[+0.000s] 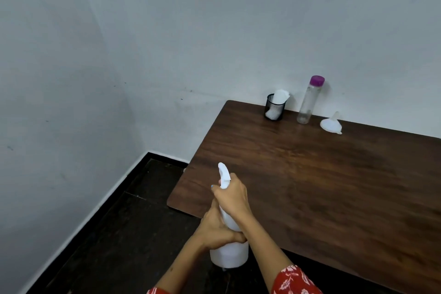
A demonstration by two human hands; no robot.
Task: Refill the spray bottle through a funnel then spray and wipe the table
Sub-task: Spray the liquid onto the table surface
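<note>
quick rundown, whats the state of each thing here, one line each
spray bottle: upright, held off the table's near corner, spray head on
left hand: grips the bottle body
right hand: grips the spray head
clear bottle: upright by the wall, purple cap on, looks empty
funnel: lying wide end down, spout up, unused
mesh cup: upright, white paper inside
table: looks dry

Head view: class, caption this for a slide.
Both hands grip a white spray bottle beside the wooden table; funnel lies unused.
</note>
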